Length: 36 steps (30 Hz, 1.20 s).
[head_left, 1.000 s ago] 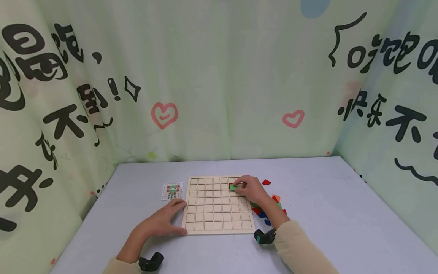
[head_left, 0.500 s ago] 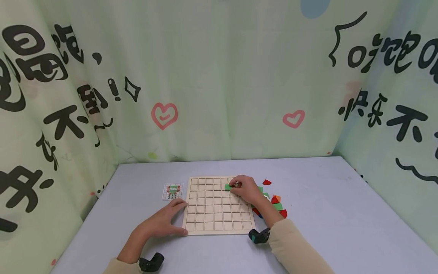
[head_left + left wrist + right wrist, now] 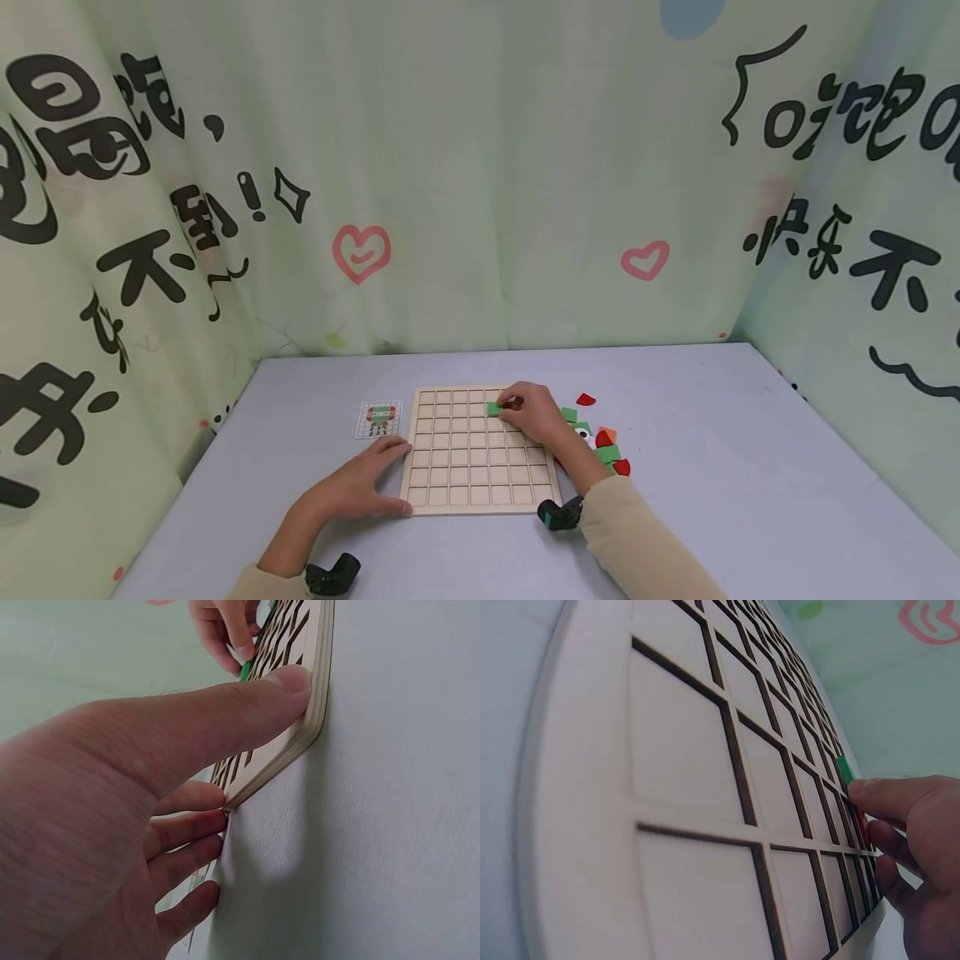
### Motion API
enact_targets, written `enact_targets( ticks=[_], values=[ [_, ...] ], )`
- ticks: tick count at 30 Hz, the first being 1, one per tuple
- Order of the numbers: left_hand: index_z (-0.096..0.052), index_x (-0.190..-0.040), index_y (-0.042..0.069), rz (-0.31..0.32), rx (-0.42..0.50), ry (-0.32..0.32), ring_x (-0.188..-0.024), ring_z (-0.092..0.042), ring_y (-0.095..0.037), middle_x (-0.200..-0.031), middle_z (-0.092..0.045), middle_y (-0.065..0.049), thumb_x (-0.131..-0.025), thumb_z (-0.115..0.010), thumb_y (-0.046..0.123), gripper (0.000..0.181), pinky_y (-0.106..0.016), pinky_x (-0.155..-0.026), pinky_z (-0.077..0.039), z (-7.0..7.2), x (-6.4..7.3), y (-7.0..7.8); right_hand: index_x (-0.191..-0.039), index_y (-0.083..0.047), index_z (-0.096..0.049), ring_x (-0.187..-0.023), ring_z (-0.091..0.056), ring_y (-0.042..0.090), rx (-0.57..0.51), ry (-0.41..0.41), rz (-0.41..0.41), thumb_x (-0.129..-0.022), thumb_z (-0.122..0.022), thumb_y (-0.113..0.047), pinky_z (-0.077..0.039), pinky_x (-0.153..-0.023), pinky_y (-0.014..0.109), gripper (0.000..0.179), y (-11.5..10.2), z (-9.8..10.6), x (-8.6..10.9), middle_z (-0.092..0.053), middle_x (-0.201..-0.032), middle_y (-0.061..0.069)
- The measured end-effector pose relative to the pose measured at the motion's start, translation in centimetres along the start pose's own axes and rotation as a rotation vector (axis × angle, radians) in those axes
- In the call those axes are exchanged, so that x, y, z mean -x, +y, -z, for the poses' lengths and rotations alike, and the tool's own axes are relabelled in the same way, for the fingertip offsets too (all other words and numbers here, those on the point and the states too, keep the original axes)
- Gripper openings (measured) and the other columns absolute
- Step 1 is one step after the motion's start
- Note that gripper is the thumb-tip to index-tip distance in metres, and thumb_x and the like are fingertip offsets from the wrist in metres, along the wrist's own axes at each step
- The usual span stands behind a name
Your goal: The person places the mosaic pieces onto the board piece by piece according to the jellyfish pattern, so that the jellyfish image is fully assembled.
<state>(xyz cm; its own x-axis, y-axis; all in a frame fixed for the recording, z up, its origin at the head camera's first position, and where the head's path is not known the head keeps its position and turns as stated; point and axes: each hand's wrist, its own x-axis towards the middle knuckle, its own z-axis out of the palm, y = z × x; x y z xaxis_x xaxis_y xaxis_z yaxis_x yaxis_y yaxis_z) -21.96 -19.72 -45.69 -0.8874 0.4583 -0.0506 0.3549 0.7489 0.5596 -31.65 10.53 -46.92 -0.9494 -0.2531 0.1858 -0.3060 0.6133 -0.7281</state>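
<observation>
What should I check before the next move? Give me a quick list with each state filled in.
1. Left hand on the board: ok, touching its left edge near the close corner.
2. Right hand on the green piece: ok, touching it at the board's far side.
3. Green piece seated in a cell: cannot tell, it is partly covered.
4. Card readable past the hands: ok, uncovered left of the board.
5. Loose pieces all visible: not ok, the right forearm crosses the pile.
</observation>
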Motion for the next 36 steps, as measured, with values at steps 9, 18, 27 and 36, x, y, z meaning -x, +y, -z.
enact_targets(
  ticks=[9,18,27,36],
  values=[
    [-0.044,-0.143,0.002,0.013,0.003,-0.004,-0.136,-0.040,-0.033,-0.147,-0.039,-0.013,-0.073,-0.082,0.042,0.089,-0.053,-0.110,-0.036,0.2,0.2,0.3,-0.091,-0.010,-0.074,-0.079,-0.055,0.013,0.001,0.022,0.019,-0.084,-0.072,-0.006,-0.048,-0.072,0.030,0.008,0.0,-0.5,-0.3,-0.068,-0.098,0.004],
    [-0.044,-0.143,0.003,0.015,0.008,-0.001,-0.137,-0.039,-0.034,-0.148,-0.038,-0.013,-0.073,-0.082,0.042,0.089,-0.054,-0.110,-0.036,0.1,0.1,0.1,-0.092,-0.011,-0.075,-0.081,-0.055,0.013,0.020,-0.001,0.008,-0.085,-0.072,-0.008,-0.048,-0.073,0.028,0.008,-0.1,-0.1,-0.3,-0.069,-0.102,0.002],
    [-0.044,-0.143,0.004,0.017,0.003,-0.003,-0.137,-0.040,-0.033,-0.148,-0.038,-0.013,-0.073,-0.082,0.042,0.088,-0.054,-0.110,-0.036,0.0,0.1,0.1,-0.101,-0.013,-0.074,-0.080,-0.052,0.016,0.038,0.001,-0.056,-0.087,-0.071,-0.012,-0.045,-0.064,0.025,0.015,0.5,1.0,0.6,-0.068,-0.101,0.002],
    [-0.044,-0.143,0.003,0.017,0.005,0.000,-0.137,-0.040,-0.034,-0.148,-0.039,-0.013,-0.072,-0.083,0.042,0.089,-0.054,-0.110,-0.036,0.0,0.1,0.1,-0.102,-0.016,-0.074,-0.090,-0.056,0.019,0.080,0.007,-0.057,-0.088,-0.069,-0.013,-0.050,-0.070,0.026,0.015,0.9,3.0,1.8,-0.068,-0.111,0.003]
  ],
)
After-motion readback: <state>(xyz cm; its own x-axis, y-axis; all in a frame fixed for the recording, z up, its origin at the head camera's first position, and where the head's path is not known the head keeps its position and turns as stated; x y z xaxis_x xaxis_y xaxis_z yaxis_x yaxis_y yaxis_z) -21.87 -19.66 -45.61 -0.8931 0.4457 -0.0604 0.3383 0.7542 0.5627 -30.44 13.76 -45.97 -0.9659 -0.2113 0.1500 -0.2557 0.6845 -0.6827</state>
